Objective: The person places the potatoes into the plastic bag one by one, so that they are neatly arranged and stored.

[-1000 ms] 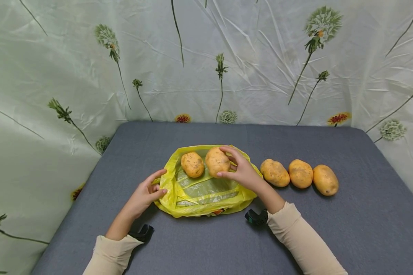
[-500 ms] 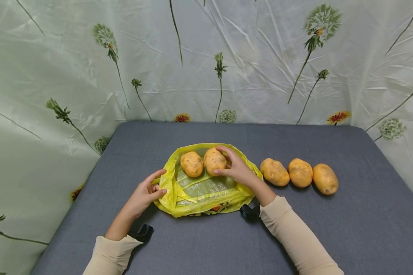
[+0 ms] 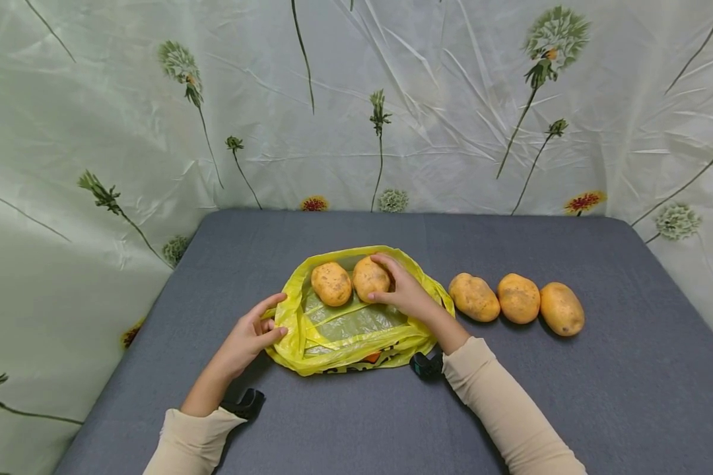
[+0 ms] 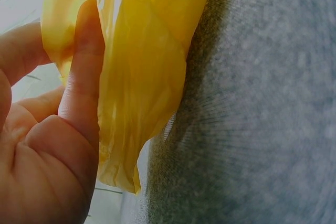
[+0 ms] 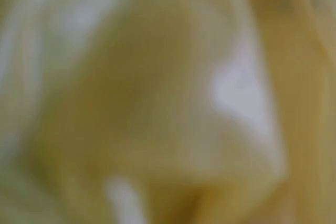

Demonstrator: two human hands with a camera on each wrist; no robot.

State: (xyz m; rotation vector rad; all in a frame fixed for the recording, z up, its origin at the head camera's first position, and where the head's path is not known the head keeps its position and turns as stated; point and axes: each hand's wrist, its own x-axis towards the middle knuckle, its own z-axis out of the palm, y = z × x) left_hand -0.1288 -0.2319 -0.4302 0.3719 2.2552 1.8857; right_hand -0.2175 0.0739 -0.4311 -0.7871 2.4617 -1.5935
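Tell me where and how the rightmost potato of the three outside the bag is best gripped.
Probably across its narrow width, toward the nearer end, coming from above. The rightmost potato is elongated and lies slanted: its far end sits close to the middle potato, while its nearer end angles away, leaving more room on that side.

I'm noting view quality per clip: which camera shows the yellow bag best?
The head view: it shows nearly the whole bag, two potatoes inside. The left wrist view shows only a part by the left hand; the right wrist view, mostly blurred yellow.
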